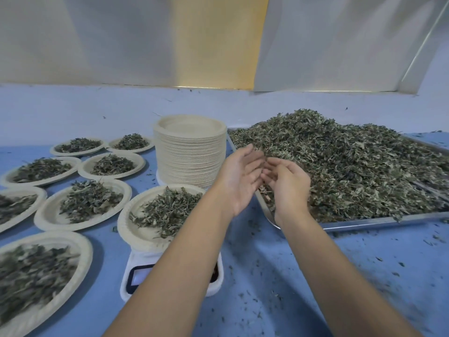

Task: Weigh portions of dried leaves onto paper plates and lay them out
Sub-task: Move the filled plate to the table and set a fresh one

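Observation:
A big heap of dried leaves (352, 166) fills a steel tray (388, 221) on the right. A paper plate (136, 229) with a portion of leaves sits on a white digital scale (136, 278) in front of me. My left hand (239, 181) is held palm up over the tray's near left corner, fingers relaxed. My right hand (288, 186) is beside it, its loosely curled fingertips touching the left hand's fingers. Whether a few leaves lie between the fingers is hidden. My left forearm crosses over the scale and hides part of its display.
A tall stack of empty paper plates (190, 152) stands behind the scale. Several filled plates (80, 205) are laid out on the blue tabletop (267, 276) to the left. Leaf crumbs litter the table in front of the tray. A pale wall runs along the back.

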Demonstrator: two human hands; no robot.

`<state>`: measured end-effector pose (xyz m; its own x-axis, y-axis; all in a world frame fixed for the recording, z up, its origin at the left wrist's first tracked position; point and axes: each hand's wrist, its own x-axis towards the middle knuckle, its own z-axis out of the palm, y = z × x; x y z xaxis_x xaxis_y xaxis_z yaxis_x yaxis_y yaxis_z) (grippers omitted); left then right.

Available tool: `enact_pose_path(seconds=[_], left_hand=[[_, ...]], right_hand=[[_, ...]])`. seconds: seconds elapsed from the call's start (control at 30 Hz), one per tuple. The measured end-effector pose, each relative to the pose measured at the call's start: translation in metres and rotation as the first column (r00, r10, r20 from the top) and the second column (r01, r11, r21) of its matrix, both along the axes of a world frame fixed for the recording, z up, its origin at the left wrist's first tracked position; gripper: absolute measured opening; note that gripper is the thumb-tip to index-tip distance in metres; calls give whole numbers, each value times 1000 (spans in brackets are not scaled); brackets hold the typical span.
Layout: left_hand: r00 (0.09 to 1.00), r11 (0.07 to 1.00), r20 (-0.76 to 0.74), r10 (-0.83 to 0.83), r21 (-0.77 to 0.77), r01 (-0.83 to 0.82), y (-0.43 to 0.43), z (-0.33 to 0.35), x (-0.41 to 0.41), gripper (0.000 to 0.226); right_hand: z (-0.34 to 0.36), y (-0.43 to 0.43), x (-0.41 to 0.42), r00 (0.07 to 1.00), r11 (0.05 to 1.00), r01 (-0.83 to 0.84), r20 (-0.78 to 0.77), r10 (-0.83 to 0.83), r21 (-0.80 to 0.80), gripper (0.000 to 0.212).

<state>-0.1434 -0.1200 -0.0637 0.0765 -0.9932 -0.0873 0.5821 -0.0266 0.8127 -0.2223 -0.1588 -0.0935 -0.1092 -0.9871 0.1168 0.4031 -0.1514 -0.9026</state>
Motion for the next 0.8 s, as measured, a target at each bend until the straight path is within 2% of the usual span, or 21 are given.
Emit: enact_pose_path(seconds=[0.1, 0.2, 0.27, 0.4, 0.6, 0.7, 0.8], left_hand=[[996, 996, 37, 81, 26, -82, 11, 0, 19, 41], [993, 994, 62, 99, 41, -101, 24, -1, 40, 19], [989, 991, 92, 119, 45, -124, 32, -2, 55, 20], [962, 972, 146, 232, 7, -236, 49, -2, 84, 33], [886, 912, 218, 409, -54, -408, 78, -7, 130, 30], [784, 843, 337, 521, -64, -533, 85, -14, 147, 29], [564, 760, 596, 571, -125, -638, 84, -27, 157, 35]], right_hand=[[1, 10, 20, 993, 996, -91, 78, 89, 21, 32], [2, 19, 40, 974, 982, -181, 144, 173, 45, 29], [2, 26, 52, 967, 973, -223, 141, 213, 59, 30], [-1, 35, 73, 979, 976, -204, 14, 203, 75, 28], [-10, 33, 87, 962, 986, -146, -222, 161, 81, 22], [-15, 31, 84, 940, 980, -166, -285, 190, 106, 23], [-19, 29, 83, 932, 975, -175, -296, 209, 136, 22]])
